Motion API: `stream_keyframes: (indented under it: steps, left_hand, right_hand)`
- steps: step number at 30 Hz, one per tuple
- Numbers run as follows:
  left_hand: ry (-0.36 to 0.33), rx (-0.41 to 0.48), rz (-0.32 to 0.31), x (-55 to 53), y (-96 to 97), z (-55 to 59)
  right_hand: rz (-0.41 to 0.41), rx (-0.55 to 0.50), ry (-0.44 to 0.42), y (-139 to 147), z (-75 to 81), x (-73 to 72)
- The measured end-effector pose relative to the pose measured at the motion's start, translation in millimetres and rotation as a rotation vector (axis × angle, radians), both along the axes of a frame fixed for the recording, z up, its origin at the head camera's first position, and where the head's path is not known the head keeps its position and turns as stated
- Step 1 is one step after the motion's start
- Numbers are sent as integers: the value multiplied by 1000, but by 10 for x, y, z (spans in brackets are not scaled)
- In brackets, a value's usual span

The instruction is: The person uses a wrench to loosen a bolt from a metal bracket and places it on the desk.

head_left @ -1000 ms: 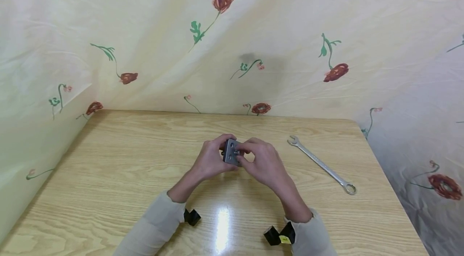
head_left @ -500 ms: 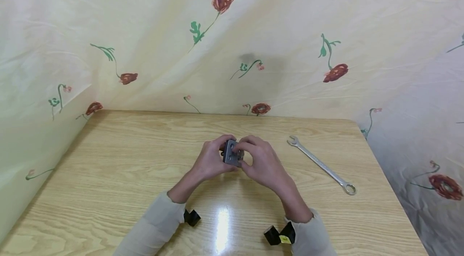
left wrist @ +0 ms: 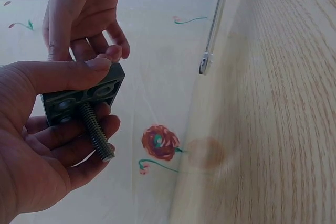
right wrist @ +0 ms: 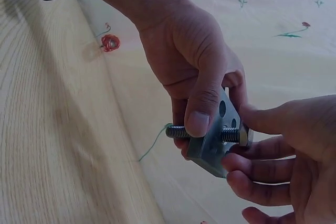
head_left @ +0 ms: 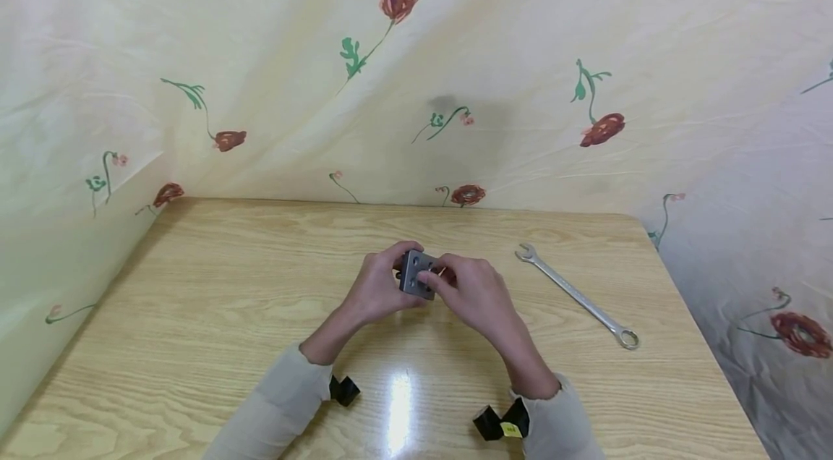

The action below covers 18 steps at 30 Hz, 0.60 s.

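Observation:
Held up over the table is a small grey rectangular plate with several round holes. My left hand grips it, thumb on one side and fingers behind. A threaded hex bolt runs through the plate. Out of the plate's left side sticks a long stretch of the bolt's thread, well seen as the shank in the left wrist view. On the other side, thumb and finger of my right hand pinch the hex head, with some thread showing between head and plate. In the head view the fingers mostly hide that head.
A combination wrench lies slantwise on the wood-grain table, right of my hands. Flower-patterned cloth hangs behind and at both sides. Black devices are strapped at my wrists.
My right thumb and fingers have shifted around the bolt head: the index finger reached forward half a second ago, now the thumb does. My left hand and the plate stay in place.

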<state>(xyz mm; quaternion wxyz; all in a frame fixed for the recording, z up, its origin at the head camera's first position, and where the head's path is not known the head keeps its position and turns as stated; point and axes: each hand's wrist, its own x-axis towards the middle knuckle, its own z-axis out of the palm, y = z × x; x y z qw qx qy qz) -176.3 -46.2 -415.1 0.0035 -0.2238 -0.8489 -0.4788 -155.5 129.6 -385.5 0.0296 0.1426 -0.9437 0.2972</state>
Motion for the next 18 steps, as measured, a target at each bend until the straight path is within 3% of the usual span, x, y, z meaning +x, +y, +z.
stream_keyframes:
  steps: [18]
  left_hand:
    - [28,-4,-11,-3,-5,0]
  right_hand:
    - [101,-15,250,-10,-11,30]
